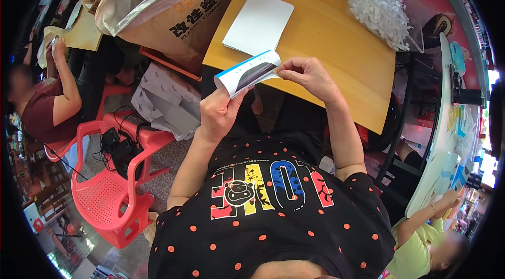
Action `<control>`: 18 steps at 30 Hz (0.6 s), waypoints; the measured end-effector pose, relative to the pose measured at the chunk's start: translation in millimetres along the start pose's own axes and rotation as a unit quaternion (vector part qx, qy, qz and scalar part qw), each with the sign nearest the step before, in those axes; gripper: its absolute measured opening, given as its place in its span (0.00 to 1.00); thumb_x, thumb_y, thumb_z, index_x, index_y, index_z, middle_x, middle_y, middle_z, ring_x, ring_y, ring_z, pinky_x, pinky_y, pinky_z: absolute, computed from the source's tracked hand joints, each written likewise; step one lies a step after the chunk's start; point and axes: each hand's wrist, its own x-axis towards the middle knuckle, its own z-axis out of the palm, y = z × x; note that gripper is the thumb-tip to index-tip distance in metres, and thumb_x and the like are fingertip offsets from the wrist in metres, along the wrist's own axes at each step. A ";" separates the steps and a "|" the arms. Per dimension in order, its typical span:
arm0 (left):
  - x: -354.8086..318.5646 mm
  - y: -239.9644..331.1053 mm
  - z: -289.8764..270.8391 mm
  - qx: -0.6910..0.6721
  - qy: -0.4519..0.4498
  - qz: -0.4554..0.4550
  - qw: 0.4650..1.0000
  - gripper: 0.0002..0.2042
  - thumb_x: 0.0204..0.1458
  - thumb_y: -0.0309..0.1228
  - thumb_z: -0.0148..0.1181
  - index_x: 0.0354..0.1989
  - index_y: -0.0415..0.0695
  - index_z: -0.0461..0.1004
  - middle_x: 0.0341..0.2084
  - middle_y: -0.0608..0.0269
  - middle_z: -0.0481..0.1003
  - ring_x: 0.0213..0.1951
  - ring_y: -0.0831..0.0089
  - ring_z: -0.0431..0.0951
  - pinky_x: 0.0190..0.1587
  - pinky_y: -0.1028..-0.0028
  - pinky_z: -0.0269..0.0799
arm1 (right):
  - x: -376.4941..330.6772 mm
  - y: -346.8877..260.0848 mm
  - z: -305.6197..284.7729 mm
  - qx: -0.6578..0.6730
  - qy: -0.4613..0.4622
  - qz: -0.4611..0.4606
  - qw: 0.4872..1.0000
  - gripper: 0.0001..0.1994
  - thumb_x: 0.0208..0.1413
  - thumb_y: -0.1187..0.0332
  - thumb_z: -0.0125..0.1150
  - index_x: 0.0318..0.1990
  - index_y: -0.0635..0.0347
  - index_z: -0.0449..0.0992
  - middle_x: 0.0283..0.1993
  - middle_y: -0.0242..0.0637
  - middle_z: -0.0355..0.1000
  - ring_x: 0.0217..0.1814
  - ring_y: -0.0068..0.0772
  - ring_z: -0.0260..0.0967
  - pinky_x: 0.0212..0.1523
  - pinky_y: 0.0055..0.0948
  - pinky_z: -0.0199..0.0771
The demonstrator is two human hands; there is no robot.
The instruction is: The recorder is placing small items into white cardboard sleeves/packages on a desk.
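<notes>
Card sleeve, flat white cardboard with blue edge and dark panel (247,74), sits bent between your hands over the near edge of the wooden table (336,32). Left hand (220,109) grips its lower corner, right hand (307,75) pinches its right edge. Your fingertips are hidden behind it; its print is unreadable.

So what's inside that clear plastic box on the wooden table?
The clear plastic box is heaped with small white pieces, too small to identify. The pile hides whatever lies at the bottom. The box sits near the wooden table's far right corner.
</notes>
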 end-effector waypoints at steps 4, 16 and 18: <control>1.5 0.1 -2.2 0.044 -0.014 0.020 0.999 0.08 0.51 0.19 0.58 0.40 0.33 0.76 0.32 0.54 0.80 0.34 0.68 0.82 0.36 0.74 0.76 | 1.4 0.7 -2.3 0.007 -0.018 0.003 1.000 0.10 0.53 0.68 0.60 0.37 0.66 0.79 0.32 0.33 0.76 0.36 0.20 0.70 0.43 0.21 0.69; 3.8 -1.1 -4.6 0.080 -0.049 0.042 0.995 0.08 0.49 0.21 0.61 0.39 0.35 0.77 0.32 0.51 0.79 0.33 0.60 0.81 0.34 0.72 0.75 | 9.6 19.2 0.6 0.014 -0.069 0.024 0.997 0.10 0.54 0.67 0.63 0.33 0.67 0.77 0.27 0.26 0.71 0.30 0.13 0.64 0.32 0.17 0.65; 1.7 -2.8 -4.7 0.084 -0.055 0.036 0.994 0.09 0.49 0.21 0.61 0.39 0.35 0.77 0.33 0.51 0.79 0.34 0.59 0.81 0.34 0.71 0.75 | 10.3 23.9 4.1 0.001 -0.068 0.016 0.998 0.10 0.55 0.67 0.62 0.32 0.67 0.77 0.27 0.24 0.70 0.30 0.12 0.61 0.31 0.17 0.63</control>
